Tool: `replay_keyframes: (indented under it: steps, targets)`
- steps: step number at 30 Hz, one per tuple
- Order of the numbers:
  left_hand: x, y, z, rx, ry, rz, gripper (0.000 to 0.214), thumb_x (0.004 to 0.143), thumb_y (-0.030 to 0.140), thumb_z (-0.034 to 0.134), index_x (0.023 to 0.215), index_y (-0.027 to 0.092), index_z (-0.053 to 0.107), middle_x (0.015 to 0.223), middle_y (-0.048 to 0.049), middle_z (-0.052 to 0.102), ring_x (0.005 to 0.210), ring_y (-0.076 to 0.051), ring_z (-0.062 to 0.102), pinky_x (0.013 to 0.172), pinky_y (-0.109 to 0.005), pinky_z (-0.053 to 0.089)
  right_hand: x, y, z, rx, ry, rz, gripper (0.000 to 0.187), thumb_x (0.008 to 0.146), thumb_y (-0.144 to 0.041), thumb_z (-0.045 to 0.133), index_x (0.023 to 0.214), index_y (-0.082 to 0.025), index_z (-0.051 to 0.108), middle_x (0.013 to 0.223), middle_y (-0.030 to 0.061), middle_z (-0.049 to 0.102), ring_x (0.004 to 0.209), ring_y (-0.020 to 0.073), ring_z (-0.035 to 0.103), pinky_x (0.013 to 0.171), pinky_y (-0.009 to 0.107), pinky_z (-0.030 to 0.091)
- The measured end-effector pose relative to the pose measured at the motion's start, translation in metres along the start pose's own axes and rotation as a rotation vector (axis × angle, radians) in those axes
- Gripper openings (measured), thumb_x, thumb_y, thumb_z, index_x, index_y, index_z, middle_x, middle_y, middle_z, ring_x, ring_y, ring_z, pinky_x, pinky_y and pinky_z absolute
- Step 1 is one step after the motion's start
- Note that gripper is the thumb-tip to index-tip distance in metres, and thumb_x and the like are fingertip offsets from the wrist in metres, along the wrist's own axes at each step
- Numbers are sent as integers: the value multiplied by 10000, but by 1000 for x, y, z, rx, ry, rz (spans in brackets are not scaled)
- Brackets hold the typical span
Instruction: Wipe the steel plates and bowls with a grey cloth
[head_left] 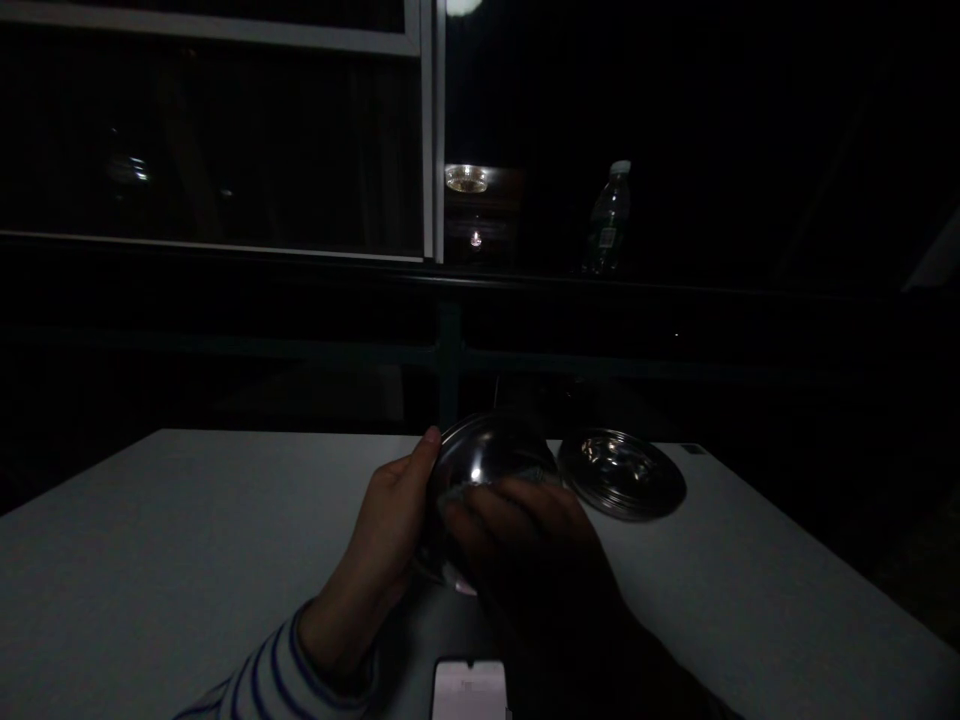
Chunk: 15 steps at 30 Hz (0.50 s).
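Observation:
A shiny metal bowl [487,440] is held tilted above the white table. My left hand [397,510] grips its left rim, thumb up along the edge. Across the front of the bowl lies my right hand [525,520], its fingers bent and pressing a pale, crumpled cloth [456,494] against the metal. Only bits of that cloth show; the hand hides the rest, and the light is very dim. To the right, a stack of metal dishes [626,478] rests near the table's far edge.
The white table [225,530] spreads out under my hands. A phone [470,690] with a lit screen is at the near edge. Beyond the table stands a plastic bottle [609,222] by a dark window with a pale frame [433,130].

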<state>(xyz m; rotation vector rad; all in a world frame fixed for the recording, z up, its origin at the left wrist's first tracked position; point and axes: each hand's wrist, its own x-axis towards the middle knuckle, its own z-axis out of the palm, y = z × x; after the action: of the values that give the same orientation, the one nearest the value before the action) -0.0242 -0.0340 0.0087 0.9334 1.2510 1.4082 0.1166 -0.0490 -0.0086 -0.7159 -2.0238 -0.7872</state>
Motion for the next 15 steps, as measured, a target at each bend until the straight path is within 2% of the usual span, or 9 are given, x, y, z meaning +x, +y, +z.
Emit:
replay_keyframes:
  steps: [5, 11, 15]
  targets:
    - [0, 3, -1, 5, -37, -7, 442, 687, 566, 564, 566, 142, 589, 475, 6, 561, 456, -124, 504, 436, -218, 354, -4, 10, 1, -52, -17, 137, 278, 916, -235, 369, 1081, -149, 575, 1054, 66, 621, 953, 213, 489, 728, 336, 365]
    - [0, 4, -2, 1, 6, 44, 416, 682, 542, 585, 526, 158, 558, 449, 28, 533, 445, -115, 482, 444, -218, 361, -7, 0, 5, -28, 30, -8, 224, 864, -187, 461, 1049, -200, 586, 965, 5, 639, 936, 171, 498, 758, 312, 361]
    - [-2, 4, 0, 14, 16, -4, 444, 683, 574, 560, 577, 146, 609, 477, 1, 583, 458, -135, 518, 442, -227, 362, -7, 18, 0, -76, -12, 137, 260, 888, -183, 401, 1066, -153, 588, 1031, 70, 624, 942, 205, 495, 749, 332, 386]
